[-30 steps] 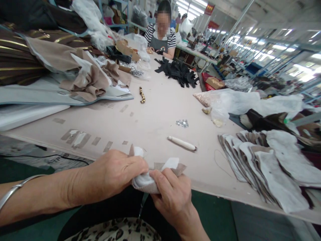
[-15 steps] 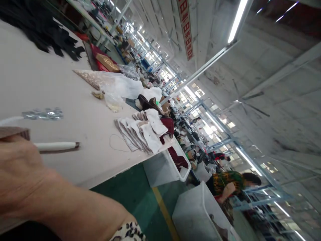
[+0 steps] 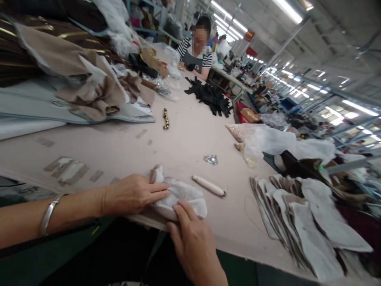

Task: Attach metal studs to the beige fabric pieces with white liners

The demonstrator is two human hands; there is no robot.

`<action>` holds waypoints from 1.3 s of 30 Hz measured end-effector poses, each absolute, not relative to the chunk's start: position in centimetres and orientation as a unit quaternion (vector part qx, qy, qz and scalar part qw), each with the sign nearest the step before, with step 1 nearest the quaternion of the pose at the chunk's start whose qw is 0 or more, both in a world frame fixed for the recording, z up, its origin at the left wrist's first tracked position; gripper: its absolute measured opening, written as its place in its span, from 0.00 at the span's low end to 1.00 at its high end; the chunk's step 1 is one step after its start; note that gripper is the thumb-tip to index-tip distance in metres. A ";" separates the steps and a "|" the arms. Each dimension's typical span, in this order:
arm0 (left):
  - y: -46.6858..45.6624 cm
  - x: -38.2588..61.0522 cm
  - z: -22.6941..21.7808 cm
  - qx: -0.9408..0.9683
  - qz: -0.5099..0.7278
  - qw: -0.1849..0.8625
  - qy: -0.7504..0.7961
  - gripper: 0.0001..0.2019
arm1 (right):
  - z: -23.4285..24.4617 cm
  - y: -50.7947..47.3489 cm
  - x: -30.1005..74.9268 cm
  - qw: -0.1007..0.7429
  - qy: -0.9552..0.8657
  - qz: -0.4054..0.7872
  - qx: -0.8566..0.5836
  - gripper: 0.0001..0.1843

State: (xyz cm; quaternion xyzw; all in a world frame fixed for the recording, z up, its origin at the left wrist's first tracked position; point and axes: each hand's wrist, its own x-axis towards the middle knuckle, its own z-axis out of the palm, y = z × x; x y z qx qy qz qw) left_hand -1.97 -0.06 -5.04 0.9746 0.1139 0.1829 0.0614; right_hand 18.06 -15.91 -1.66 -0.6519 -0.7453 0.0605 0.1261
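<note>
A folded piece of white-backed brown fabric (image 3: 186, 192) lies at the near edge of the table. My left hand (image 3: 133, 193) is at its left end, index and middle fingers on top, the thumb hidden. On its near side is my right hand (image 3: 192, 234), fingertips on top and the thumb at the front edge. Just beyond the fabric lies a white pen-like tool (image 3: 209, 186) with a dark tip. Small silvery pieces (image 3: 211, 159) lie in a cluster further back.
Stacked white-backed fabric pieces (image 3: 300, 218) lie at right. Brown fabric (image 3: 98, 95) is heaped at left. Further back are a gold-coloured strip (image 3: 166, 119), black strips (image 3: 210, 95) and a clear plastic bag (image 3: 268, 137). A person (image 3: 196, 51) in striped sleeves is across the table (image 3: 184, 139).
The view has swung left and down from the room to the table in front of me. Both hands are now on the fabric; earlier only one hand and forearm showed.
</note>
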 end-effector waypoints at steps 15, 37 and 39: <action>-0.7 -3.0 -6.3 0.973 0.167 0.103 0.120 0.36 | -0.9 -1.0 31.1 0.209 -0.604 0.064 -0.767 0.18; -0.9 -2.6 -7.5 0.952 0.247 0.128 0.125 0.29 | -1.7 -1.3 28.0 0.214 -0.604 0.202 -0.741 0.16; -0.9 -2.6 -7.3 0.954 0.244 0.127 0.121 0.28 | -2.0 -1.1 27.6 0.210 -0.597 0.197 -0.748 0.17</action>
